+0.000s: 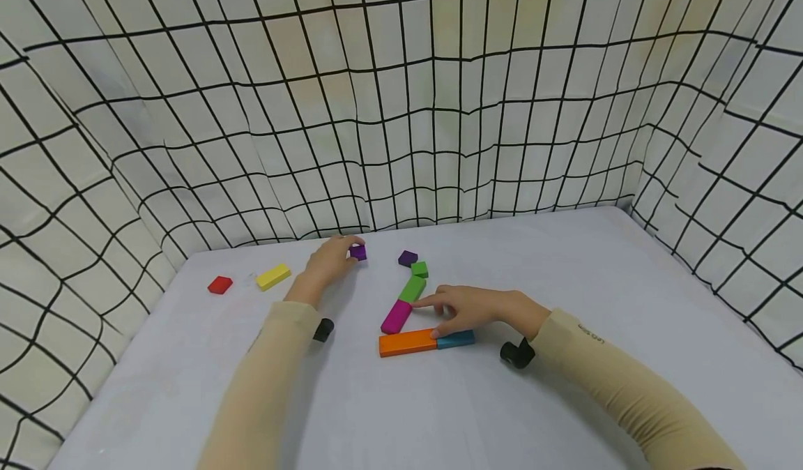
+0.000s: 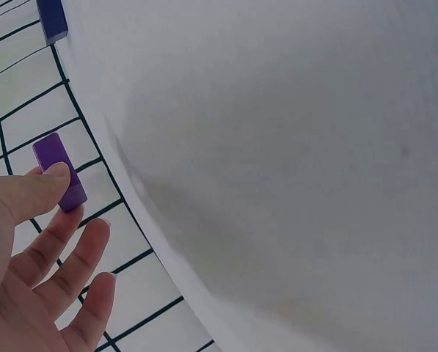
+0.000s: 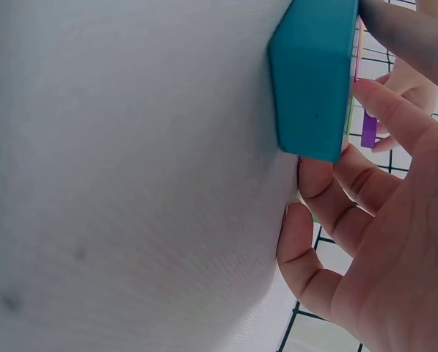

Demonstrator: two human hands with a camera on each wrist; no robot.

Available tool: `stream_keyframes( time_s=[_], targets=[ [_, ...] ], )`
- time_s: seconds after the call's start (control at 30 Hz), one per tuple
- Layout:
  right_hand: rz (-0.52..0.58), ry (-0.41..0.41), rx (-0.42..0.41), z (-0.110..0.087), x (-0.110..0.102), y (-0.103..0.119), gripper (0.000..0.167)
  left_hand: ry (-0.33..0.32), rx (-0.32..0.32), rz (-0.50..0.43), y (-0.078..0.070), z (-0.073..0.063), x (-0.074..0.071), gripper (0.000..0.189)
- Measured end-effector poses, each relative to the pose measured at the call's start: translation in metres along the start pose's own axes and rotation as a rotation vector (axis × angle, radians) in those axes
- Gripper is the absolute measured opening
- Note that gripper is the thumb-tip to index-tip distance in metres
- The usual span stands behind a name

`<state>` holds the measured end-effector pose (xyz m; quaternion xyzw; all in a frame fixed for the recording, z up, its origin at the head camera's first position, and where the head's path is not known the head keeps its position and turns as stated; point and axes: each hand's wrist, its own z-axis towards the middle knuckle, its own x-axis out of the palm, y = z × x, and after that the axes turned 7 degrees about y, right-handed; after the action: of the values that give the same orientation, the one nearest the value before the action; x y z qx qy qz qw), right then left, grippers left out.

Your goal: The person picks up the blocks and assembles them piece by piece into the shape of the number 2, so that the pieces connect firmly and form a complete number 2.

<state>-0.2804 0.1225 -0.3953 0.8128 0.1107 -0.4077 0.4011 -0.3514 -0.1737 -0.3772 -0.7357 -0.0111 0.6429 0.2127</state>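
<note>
My left hand [image 1: 330, 259] pinches a small purple block [image 1: 357, 252] between thumb and fingers near the table's far edge. In the left wrist view the thumb lies across the purple block [image 2: 61, 172], and the other fingers spread below. My right hand [image 1: 467, 307] rests over the laid blocks. Its index fingertip is at the magenta block [image 1: 396, 317], and its thumb touches the orange block [image 1: 406, 343] near the join with the blue block [image 1: 456, 339]. A green block [image 1: 413, 289], a smaller green block [image 1: 419, 269] and a dark purple block [image 1: 408, 258] continue the line from the magenta one.
A yellow block [image 1: 273, 277] and a red block [image 1: 220, 285] lie at the left of the white table [image 1: 596, 268]. Black netting [image 1: 439, 100] over pale walls closes off the back and sides. Dark wrist cameras [image 1: 517, 353] hang under both forearms.
</note>
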Motion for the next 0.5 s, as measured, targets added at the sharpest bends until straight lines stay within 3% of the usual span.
stream_keyframes(
  time_s=[0.5],
  targets=[
    [-0.005, 0.002, 0.019, 0.002, 0.001, 0.0, 0.065, 0.005, 0.007, -0.019, -0.012, 0.006, 0.005, 0.04]
  ],
)
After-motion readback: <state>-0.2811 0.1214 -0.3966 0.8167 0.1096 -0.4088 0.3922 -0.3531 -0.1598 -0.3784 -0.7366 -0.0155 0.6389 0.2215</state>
